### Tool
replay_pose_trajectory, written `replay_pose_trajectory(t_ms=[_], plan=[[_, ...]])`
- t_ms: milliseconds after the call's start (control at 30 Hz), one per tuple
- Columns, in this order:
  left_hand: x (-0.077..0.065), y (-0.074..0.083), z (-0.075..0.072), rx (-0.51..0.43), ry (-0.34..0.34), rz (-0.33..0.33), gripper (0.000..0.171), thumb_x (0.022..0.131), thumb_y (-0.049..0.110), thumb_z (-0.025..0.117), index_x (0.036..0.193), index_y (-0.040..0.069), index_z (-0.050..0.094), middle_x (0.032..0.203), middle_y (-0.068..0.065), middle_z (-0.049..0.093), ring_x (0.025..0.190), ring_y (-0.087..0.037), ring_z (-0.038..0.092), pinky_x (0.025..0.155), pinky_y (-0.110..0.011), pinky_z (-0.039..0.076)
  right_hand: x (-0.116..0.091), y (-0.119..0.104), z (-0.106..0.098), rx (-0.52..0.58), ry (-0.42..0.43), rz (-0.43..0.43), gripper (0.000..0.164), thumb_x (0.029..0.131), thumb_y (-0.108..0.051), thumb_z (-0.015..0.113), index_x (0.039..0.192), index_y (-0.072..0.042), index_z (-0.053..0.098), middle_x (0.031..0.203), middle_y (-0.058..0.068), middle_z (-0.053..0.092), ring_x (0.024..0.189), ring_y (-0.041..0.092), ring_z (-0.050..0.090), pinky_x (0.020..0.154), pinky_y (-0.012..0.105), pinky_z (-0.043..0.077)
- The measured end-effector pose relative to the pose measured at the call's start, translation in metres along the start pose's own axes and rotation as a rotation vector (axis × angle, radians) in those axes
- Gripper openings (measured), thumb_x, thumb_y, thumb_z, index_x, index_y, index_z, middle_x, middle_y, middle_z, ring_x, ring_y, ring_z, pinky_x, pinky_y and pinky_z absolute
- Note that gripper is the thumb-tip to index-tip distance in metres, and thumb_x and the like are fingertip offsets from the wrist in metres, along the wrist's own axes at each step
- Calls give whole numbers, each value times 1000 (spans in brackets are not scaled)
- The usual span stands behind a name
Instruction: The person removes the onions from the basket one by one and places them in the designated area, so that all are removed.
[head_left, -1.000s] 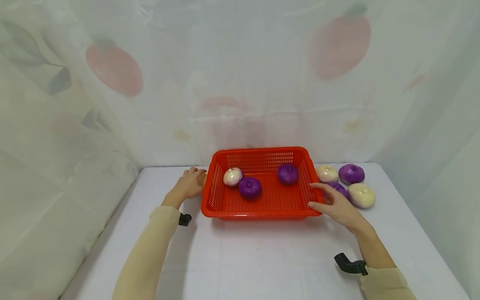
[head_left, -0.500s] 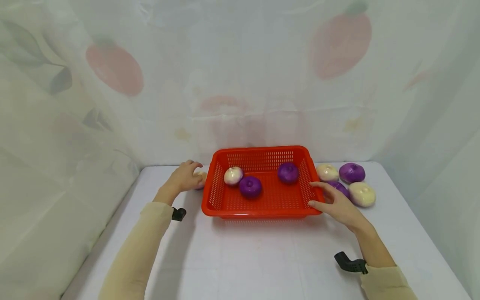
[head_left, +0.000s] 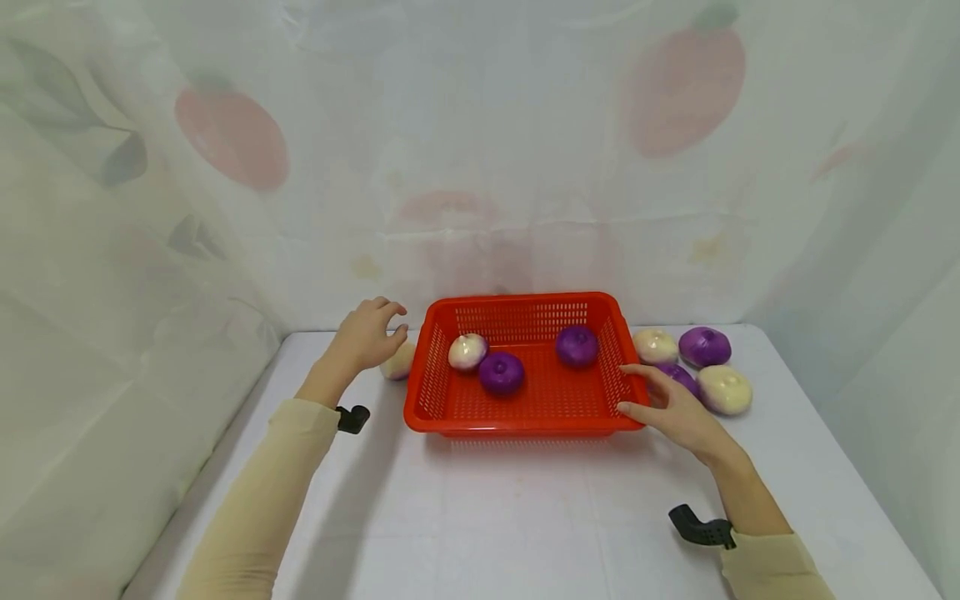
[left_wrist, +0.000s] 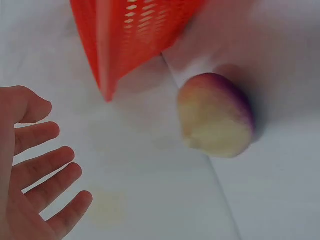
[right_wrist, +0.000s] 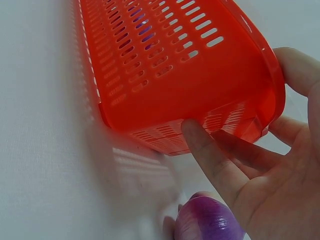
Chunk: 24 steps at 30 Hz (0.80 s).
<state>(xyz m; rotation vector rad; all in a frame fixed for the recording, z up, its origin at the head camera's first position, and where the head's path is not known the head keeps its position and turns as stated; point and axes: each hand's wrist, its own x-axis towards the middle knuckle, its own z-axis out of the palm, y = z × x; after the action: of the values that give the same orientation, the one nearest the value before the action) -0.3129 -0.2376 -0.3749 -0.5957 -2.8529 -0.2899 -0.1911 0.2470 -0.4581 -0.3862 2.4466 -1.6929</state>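
Gripping basket [head_left: 517, 429] by right rim with right fingers [right_wrist: 207, 155]; probably light, slightly flexible, best held at both ends. Left of basket, near onion [left_wrist: 215, 117], with left fingers [left_wrist: 50, 162] loose, empty.

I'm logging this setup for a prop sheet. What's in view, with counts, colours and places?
Table: 1, white, underneath
Basket: 1, red, middle of the table
Purple vegetables: 4, purple, two in the basket, two right of it
Pale vegetables: 4, cream with purple, one inside, one left, two right
Backdrop: count unclear, whitish with red fruit prints, behind and beside the table
Wrist devices: 2, black, one per wrist
Sleeves: 2, beige, one per forearm
Left hand: 1, bare, near the left pale vegetable
Right hand: 1, bare, holding the basket's right end
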Motion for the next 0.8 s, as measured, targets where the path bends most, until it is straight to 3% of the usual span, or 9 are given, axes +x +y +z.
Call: replay_pose_trajectory(t_ms=[233,533,800], plan=[[6,25,-12,38,12,92,36,97,24,56,124,4,67,125,-16,64,116,-41,57,93,-58,48,0,0,0,-3,2,2,67,97,-30,71,153,-10,40,159,21,33,138,44,42,95,25,49],[6,58,-13,53,-27,167,39,98,27,59,129,4,64,127,-16,61,119,-39,55,99,-56,46,0,0,1,-2,3,6,68,97,-30,71,153,-11,40,159,20,32,140,44,40,98,30,49],[8,85,-8,94,-106,216,49,98,34,62,138,7,60,137,-16,55,126,-37,51,104,-55,43,1,1,1,9,2,8,67,97,-30,71,153,-11,40,160,19,31,141,43,39,99,30,48]])
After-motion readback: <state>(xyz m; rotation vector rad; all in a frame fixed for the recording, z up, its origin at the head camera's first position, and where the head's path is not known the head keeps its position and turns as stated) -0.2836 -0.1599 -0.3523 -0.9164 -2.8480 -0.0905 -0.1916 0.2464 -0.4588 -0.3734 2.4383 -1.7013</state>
